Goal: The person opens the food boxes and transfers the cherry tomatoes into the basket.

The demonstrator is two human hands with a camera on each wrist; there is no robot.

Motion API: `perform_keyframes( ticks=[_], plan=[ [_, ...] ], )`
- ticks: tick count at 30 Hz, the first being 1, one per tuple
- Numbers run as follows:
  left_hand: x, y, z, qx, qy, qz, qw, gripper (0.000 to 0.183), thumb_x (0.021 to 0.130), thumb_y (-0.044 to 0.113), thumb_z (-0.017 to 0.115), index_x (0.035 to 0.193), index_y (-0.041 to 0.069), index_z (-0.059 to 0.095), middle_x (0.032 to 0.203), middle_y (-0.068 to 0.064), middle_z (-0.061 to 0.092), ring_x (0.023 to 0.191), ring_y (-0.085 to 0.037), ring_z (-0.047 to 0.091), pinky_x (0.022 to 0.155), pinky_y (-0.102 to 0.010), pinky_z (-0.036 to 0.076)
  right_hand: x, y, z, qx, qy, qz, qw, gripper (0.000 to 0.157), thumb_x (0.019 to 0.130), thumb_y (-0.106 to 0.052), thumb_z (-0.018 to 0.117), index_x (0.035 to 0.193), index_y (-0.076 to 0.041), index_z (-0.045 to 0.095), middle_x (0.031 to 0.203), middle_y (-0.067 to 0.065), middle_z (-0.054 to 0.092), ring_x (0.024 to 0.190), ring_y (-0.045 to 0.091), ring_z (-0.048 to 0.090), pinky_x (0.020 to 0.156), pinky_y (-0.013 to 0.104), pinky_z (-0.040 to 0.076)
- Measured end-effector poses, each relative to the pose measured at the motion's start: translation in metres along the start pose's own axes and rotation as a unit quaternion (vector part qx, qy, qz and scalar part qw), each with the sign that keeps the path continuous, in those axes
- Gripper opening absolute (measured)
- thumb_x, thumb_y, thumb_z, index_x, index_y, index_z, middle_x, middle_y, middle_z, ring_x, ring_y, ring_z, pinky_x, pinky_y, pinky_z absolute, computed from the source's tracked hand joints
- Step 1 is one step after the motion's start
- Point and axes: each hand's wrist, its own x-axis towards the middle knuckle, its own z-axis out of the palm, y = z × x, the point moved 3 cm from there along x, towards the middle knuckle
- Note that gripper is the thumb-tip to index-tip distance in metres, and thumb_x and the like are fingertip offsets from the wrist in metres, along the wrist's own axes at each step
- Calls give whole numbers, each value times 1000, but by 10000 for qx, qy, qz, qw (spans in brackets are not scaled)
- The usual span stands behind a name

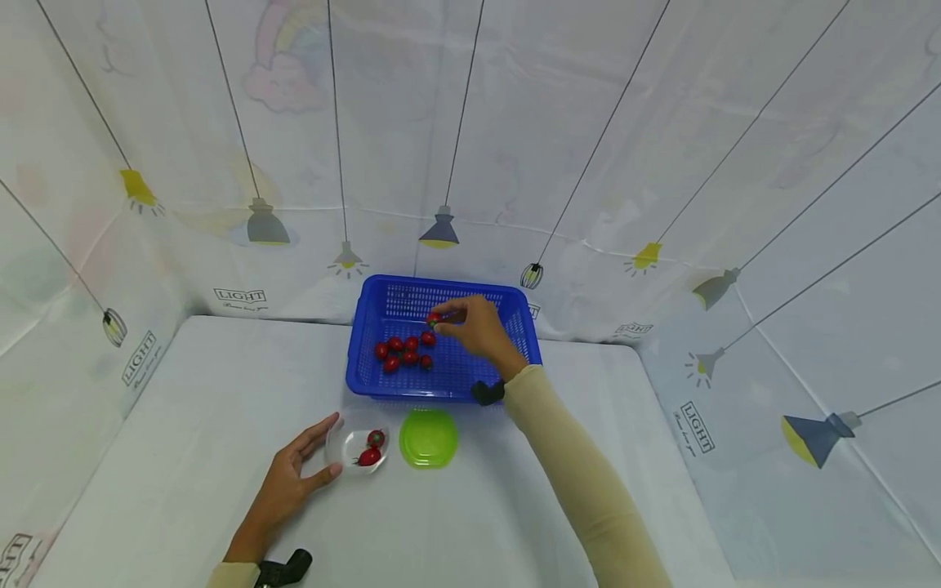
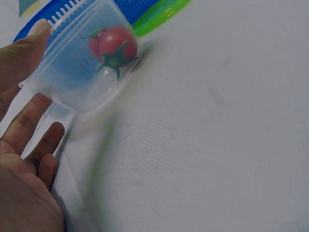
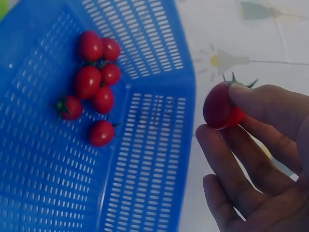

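Observation:
My right hand [image 1: 478, 331] pinches a red cherry tomato [image 3: 223, 106] between thumb and fingertips, over the blue basket [image 1: 441, 387]. Green sepals stick up beside the thumb in the right wrist view. Several more cherry tomatoes [image 1: 410, 358] lie grouped on the left side of the basket's floor. At the front left, my left hand [image 1: 290, 476] holds a small clear plastic container [image 2: 72, 92] from its left side, thumb and fingers at the rim. Inside the container are two cherry tomatoes [image 1: 370, 456], one with a green star-shaped stem end facing the left wrist camera.
A green lid [image 1: 429, 439] lies flat on the white tabletop [image 1: 412, 531], right of the container and in front of the basket. Behind the basket rises a white wall covering [image 1: 397, 163] printed with hanging lamps, which continues along both sides.

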Motion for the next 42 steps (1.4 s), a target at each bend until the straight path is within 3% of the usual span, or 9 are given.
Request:
perform_keyframes(
  ticks=[7, 14, 20, 23, 27, 31, 34, 42],
  plan=[
    [0, -1, -1, 75, -61, 81, 9999, 75, 96, 11, 79, 162, 21, 45, 169, -2, 45, 147, 6, 43, 127, -75, 12, 13, 6, 4, -199, -462, 250, 9984, 23, 95, -10, 81, 118, -13, 81, 117, 4, 79, 107, 21, 75, 97, 41, 63],
    [-1, 2, 0, 101, -80, 62, 9999, 74, 97, 12, 78, 162, 21, 45, 170, -3, 44, 148, 5, 42, 127, -75, 12, 29, 17, 11, -550, -656, 487, 9951, 25, 92, -11, 83, 117, -14, 82, 116, 2, 79, 109, 22, 73, 101, 45, 60],
    [-1, 3, 0, 226, -17, 111, 9997, 73, 97, 11, 78, 162, 20, 45, 169, -2, 45, 148, 6, 43, 128, -67, 15, 44, 33, 19, -761, -800, 723, 9913, 25, 91, -9, 84, 116, -12, 81, 119, 6, 79, 119, 28, 69, 107, 48, 56],
    [-1, 3, -1, 242, 0, 104, 9997, 73, 97, 11, 78, 162, 22, 46, 169, -1, 46, 148, 5, 44, 131, -56, 18, 48, 41, 22, -731, -912, 852, 9895, 24, 92, -9, 83, 115, -12, 81, 121, 6, 78, 126, 31, 66, 114, 50, 52],
    [-2, 3, -1, 110, -9, 123, 9999, 72, 97, 10, 78, 161, 24, 47, 168, -1, 46, 150, -1, 45, 132, -62, 16, 52, 52, 26, -748, -994, 984, 9873, 23, 91, -10, 84, 114, -12, 82, 121, 6, 78, 129, 31, 65, 118, 52, 49],
    [-2, 2, -1, 49, 5, 104, 9999, 72, 97, 10, 78, 161, 24, 47, 168, -2, 46, 147, 4, 45, 126, -76, 12, 55, 62, 30, -899, -1032, 982, 9857, 23, 88, -10, 86, 110, -13, 82, 117, 7, 79, 124, 30, 68, 116, 50, 50],
    [-2, 1, -1, 48, 3, 86, 10000, 72, 97, 10, 78, 161, 22, 47, 168, -2, 46, 142, 13, 43, 127, -76, 11, 56, 66, 32, -894, -1122, 1003, 9846, 22, 87, -8, 86, 108, -13, 82, 113, 6, 80, 120, 29, 68, 116, 50, 50],
    [-1, 2, -1, 7, -10, 123, 9999, 71, 97, 10, 78, 161, 21, 47, 169, -2, 45, 144, 12, 42, 127, -74, 12, 59, 73, 40, -913, -1486, 907, 9805, 22, 86, -3, 86, 107, -7, 80, 106, 7, 80, 105, 25, 72, 105, 45, 58]
  ],
)
